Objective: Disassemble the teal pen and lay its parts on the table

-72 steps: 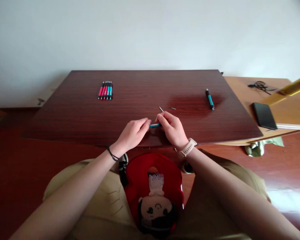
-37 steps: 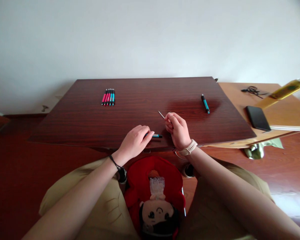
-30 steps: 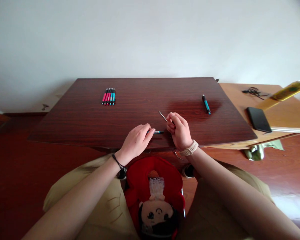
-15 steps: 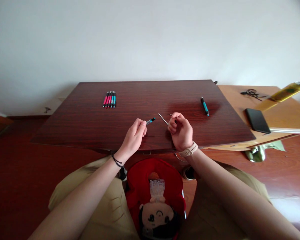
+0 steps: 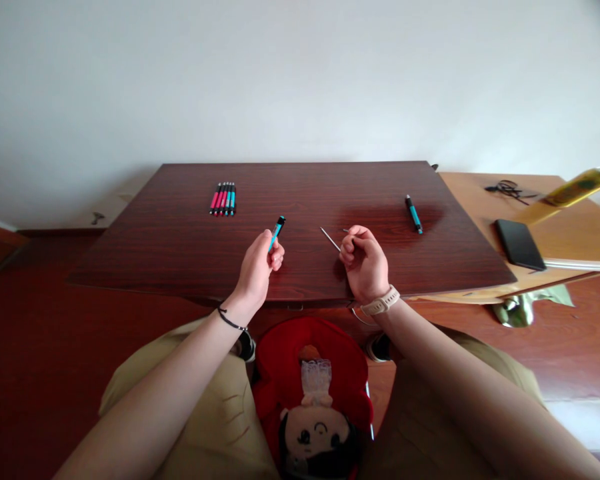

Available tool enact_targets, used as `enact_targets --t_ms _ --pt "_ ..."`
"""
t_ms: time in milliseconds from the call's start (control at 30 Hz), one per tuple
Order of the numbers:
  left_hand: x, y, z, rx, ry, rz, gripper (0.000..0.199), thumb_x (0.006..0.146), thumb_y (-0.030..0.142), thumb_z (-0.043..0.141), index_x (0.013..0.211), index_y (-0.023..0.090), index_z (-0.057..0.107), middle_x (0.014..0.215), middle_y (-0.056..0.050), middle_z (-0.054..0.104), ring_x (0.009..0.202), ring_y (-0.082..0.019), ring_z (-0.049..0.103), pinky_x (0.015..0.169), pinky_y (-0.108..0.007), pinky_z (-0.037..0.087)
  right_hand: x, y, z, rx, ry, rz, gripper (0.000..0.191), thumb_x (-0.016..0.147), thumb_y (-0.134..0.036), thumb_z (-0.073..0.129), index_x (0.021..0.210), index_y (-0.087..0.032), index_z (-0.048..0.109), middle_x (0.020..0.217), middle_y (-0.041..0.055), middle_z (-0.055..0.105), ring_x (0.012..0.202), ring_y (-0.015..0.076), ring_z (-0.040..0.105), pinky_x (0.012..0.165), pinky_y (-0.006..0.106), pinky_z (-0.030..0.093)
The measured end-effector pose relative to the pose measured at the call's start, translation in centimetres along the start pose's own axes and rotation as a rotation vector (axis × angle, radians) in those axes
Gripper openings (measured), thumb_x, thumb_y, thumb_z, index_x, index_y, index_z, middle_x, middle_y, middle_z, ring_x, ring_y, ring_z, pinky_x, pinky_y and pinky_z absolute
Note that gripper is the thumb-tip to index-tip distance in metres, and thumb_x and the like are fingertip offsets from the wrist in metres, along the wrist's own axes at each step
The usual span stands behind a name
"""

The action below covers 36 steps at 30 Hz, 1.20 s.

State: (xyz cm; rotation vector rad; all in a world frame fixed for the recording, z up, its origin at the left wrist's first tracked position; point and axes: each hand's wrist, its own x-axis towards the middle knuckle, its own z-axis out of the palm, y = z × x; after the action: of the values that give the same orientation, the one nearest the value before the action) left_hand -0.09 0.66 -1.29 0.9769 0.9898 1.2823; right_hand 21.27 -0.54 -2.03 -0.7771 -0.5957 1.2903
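Nearest the camera, a red plush doll (image 5: 313, 393) lies in the person's lap between two bare forearms. The left wrist carries a thin black band (image 5: 229, 319); the right wrist carries a pale watch (image 5: 379, 301).

Beyond the near edge of the dark wooden table (image 5: 180, 247), the left hand (image 5: 257, 270) is raised just above the surface. Its fingers are curled narrowly around the lower part of a pen barrel (image 5: 277, 233). The barrel is short and slim, with a teal body and a black end, and it tilts up and away to the far right of the fist.

The right hand (image 5: 365, 263) sits well apart to the right, closed into a loose fist. A thin, pale refill (image 5: 329, 239) juts from it to the far left, low over the table. A small dark bit at the far side of the knuckles is too small to identify.

Farther right lies a whole teal and black pen (image 5: 413, 213), alone. At far left, a tight row of pink and teal pens (image 5: 223, 199) lies side by side.

On the lighter side table (image 5: 480, 200) at right rests a black phone (image 5: 520, 244), with a tangled black cord (image 5: 510, 189) beyond it.
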Motion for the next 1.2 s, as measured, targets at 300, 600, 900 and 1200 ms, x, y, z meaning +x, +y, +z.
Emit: enact_targets --t_ms 300,600,900,1200 --pt "0.1 0.7 -0.3 0.004 -0.015 -0.016 0.048 0.098 0.062 0.077 0.081 0.021 0.059 0.067 0.007 0.036 0.057 -0.008 0.028 0.053 -0.025 0.026 -0.3 0.3 0.2 -0.127 -0.044 -0.006 0.014 0.086 -0.031 0.07 0.095 -0.025 0.062 0.074 -0.005 0.055 0.058 0.0093 0.036 0.053 0.024 0.023" --pt "-0.4 0.0 0.5 0.534 -0.081 0.125 0.043 0.1 0.062 0.072 0.087 0.021 0.074 0.072 0.002 0.06 0.066 -0.013 0.045 0.061 -0.029 0.033 -1.0 0.3 0.6 -0.39 -0.268 -0.025 0.029 0.102 -0.051 0.076 0.107 -0.023 0.068 0.08 -0.0042 0.06 0.062 0.009 0.039 0.056 0.025 0.027" --pt "-0.3 -0.3 2.0 0.47 -0.103 0.161 0.038 0.102 0.057 0.07 0.092 0.021 0.076 0.075 0.001 0.06 0.069 -0.014 0.047 0.065 -0.028 0.036 -0.7 0.8 0.6 -0.467 -0.264 -0.028 0.038 0.097 -0.06 0.08 0.103 -0.024 0.068 0.077 -0.0033 0.066 0.062 0.0106 0.045 0.057 0.025 0.032" --pt "0.1 -0.7 3.0 0.156 -0.02 -0.002 0.034 0.099 0.054 0.072 0.097 0.02 0.072 0.067 0.007 0.036 0.056 -0.009 0.031 0.052 -0.026 0.021 -0.5 0.8 0.7 -0.402 -0.145 -0.031 0.039 0.091 -0.058 0.084 0.101 -0.023 0.069 0.077 -0.0034 0.065 0.06 0.0092 0.043 0.054 0.025 0.03"
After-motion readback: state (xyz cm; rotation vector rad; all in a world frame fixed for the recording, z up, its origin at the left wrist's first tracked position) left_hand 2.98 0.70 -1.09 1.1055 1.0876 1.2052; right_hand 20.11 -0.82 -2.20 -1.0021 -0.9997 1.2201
